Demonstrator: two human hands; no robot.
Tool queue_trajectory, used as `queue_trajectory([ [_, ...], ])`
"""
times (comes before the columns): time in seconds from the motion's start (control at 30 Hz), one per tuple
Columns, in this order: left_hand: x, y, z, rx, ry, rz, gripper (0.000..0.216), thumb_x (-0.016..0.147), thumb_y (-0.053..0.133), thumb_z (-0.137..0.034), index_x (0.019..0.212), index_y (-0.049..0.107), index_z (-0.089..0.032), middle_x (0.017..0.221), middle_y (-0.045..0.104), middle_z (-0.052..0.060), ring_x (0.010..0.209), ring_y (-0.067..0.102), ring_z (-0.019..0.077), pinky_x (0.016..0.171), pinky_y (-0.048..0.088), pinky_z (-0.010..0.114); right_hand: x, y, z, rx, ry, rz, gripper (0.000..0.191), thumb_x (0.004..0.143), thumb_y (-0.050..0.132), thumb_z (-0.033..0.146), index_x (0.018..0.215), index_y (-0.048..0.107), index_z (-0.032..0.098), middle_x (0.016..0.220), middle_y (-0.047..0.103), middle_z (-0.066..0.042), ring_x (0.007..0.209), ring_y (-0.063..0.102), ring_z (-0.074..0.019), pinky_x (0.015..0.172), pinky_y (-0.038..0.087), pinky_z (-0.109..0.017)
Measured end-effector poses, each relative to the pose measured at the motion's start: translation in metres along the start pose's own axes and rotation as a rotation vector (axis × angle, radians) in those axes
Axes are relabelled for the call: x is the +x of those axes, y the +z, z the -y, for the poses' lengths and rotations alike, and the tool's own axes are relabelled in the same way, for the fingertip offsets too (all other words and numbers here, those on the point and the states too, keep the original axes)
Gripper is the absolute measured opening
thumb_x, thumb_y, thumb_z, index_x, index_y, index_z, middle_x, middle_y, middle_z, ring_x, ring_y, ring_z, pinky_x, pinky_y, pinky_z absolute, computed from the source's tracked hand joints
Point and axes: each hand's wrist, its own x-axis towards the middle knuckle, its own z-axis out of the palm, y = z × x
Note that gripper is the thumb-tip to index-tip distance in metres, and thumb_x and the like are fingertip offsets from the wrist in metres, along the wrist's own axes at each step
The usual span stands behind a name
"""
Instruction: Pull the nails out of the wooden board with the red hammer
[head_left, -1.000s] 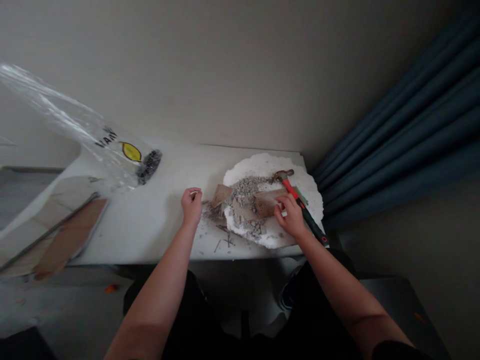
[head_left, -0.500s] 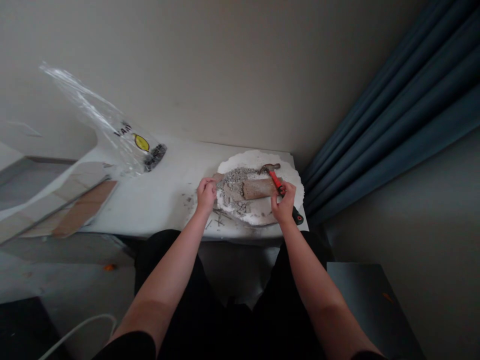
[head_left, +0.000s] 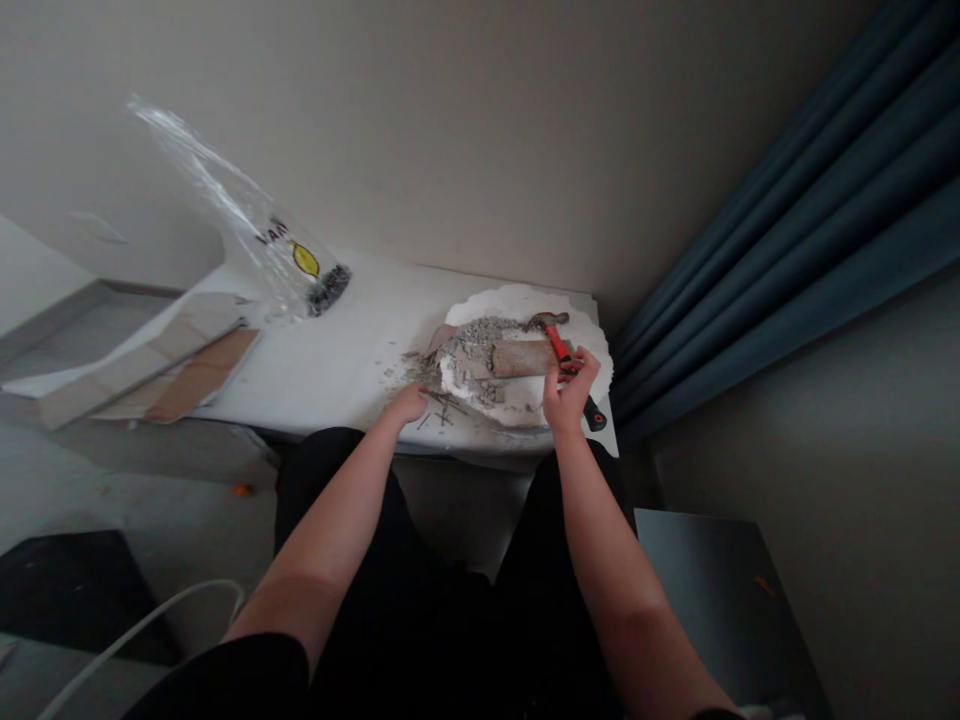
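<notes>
My left hand (head_left: 409, 402) is low at the table's front edge, fingers drawn together by a scatter of thin nails (head_left: 442, 408). What it pinches, if anything, is too small to make out. My right hand (head_left: 570, 392) curls around the black part of the handle of a claw hammer (head_left: 556, 343) with a red-and-black grip. The hammer's head rests toward the far side of a white, scallop-edged slab (head_left: 517, 408). Beneath the hammer lies a brownish, rough cylinder (head_left: 521, 358). Grey crumbled rubble (head_left: 480, 340) covers the slab's left side.
A clear plastic bag (head_left: 306, 260) with a yellow lemon print and dark contents stands at the table's back left. Flat brown cardboard (head_left: 202, 375) lies at the left end. A blue curtain (head_left: 757, 230) hangs close on the right. The wall (head_left: 465, 140) rises behind the table.
My left hand has moved down and away from the slab's left edge, uncovering a pile of thin debris. My right hand stays at the hammer handle. The view has shifted slightly.
</notes>
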Motion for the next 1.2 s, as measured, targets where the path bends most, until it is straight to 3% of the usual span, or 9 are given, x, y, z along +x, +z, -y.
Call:
queue_trajectory([
  [0.1,0.0,-0.001,-0.001,0.069,0.078,-0.085,0.033,0.071,0.065,-0.014,0.103,0.07,-0.018,0.105,0.076,0.014,0.111,0.069,0.0314,0.097,0.053,0.037,0.004,0.011,0.0,0.011,0.103,-0.012,0.052,0.09,0.048,0.024,0.14,0.035,0.02,0.126,0.045,-0.015,0.094,0.059,-0.0195,0.07,0.056,-0.031],
  [0.27,-0.006,-0.005,-0.004,0.077,0.144,-0.167,0.017,0.072,0.066,-0.011,0.085,0.066,-0.022,0.083,0.074,0.01,0.093,0.071,0.0306,0.084,0.052,0.035,0.001,0.02,-0.003,-0.085,0.205,0.011,0.055,0.09,0.043,0.022,0.143,0.034,0.015,0.124,0.046,-0.019,0.093,0.058,-0.0223,0.068,0.055,-0.032],
  [0.4,-0.011,-0.012,-0.007,-0.001,0.126,-0.203,0.017,0.068,0.069,-0.009,0.075,0.063,-0.024,0.068,0.068,0.003,0.083,0.069,0.0267,0.078,0.048,0.031,-0.004,0.015,-0.004,-0.095,0.179,0.039,0.058,0.089,0.044,0.021,0.147,0.033,0.015,0.126,0.047,-0.019,0.095,0.057,-0.0225,0.067,0.055,-0.031],
  [0.63,-0.008,-0.024,-0.021,-0.066,0.053,-0.194,0.019,0.064,0.078,-0.01,0.063,0.064,-0.022,0.063,0.063,0.002,0.076,0.066,0.0262,0.073,0.045,0.033,-0.005,0.008,-0.007,-0.1,0.162,0.016,0.052,0.09,0.043,0.023,0.141,0.037,0.011,0.124,0.046,-0.019,0.089,0.058,-0.0201,0.065,0.054,-0.03],
  [0.8,-0.013,-0.03,-0.037,-0.324,0.11,-0.355,0.014,0.067,0.08,-0.015,0.074,0.069,-0.019,0.068,0.068,0.004,0.077,0.067,0.0239,0.074,0.048,0.031,-0.004,0.0,-0.013,-0.096,0.09,0.049,0.052,0.088,0.047,0.023,0.139,0.039,0.014,0.126,0.046,-0.019,0.089,0.059,-0.0206,0.062,0.054,-0.031],
  [0.9,-0.02,-0.029,-0.057,-0.684,0.174,-0.287,0.014,0.073,0.076,-0.017,0.085,0.069,-0.016,0.073,0.071,0.005,0.069,0.067,0.0193,0.065,0.05,0.027,-0.001,-0.011,-0.018,-0.178,0.008,0.051,0.053,0.087,0.048,0.024,0.139,0.042,0.015,0.124,0.048,-0.018,0.1,0.058,-0.0254,0.082,0.057,-0.042],
  [0.97,-0.023,-0.029,-0.08,-0.798,0.217,-0.203,0.017,0.078,0.073,-0.017,0.094,0.069,-0.014,0.079,0.073,0.006,0.065,0.067,0.0177,0.06,0.049,0.025,0.002,-0.019,-0.022,-0.254,-0.072,0.055,0.054,0.087,0.05,0.025,0.139,0.045,0.014,0.126,0.05,-0.02,0.116,0.054,-0.0317,0.102,0.049,-0.055],
  [1.1,-0.019,-0.04,-0.141,-0.609,0.453,-0.007,0.022,0.082,0.071,-0.015,0.104,0.07,-0.015,0.085,0.075,0.006,0.066,0.067,0.0175,0.062,0.051,0.026,0.004,-0.028,-0.029,-0.462,-0.069,0.106,0.057,0.087,0.055,0.027,0.141,0.049,0.01,0.143,0.045,-0.028,0.139,0.038,-0.0403,0.114,0.033,-0.066],
  [1.2,-0.004,-0.051,-0.181,-0.378,0.657,-0.019,0.015,0.077,0.079,-0.016,0.091,0.072,-0.015,0.081,0.074,0.004,0.076,0.069,0.0199,0.076,0.053,0.03,-0.002,-0.024,-0.032,-0.637,0.059,0.164,0.058,0.085,0.06,0.027,0.14,0.053,0.012,0.157,0.034,-0.03,0.149,0.026,-0.0463,0.11,0.031,-0.074],
])
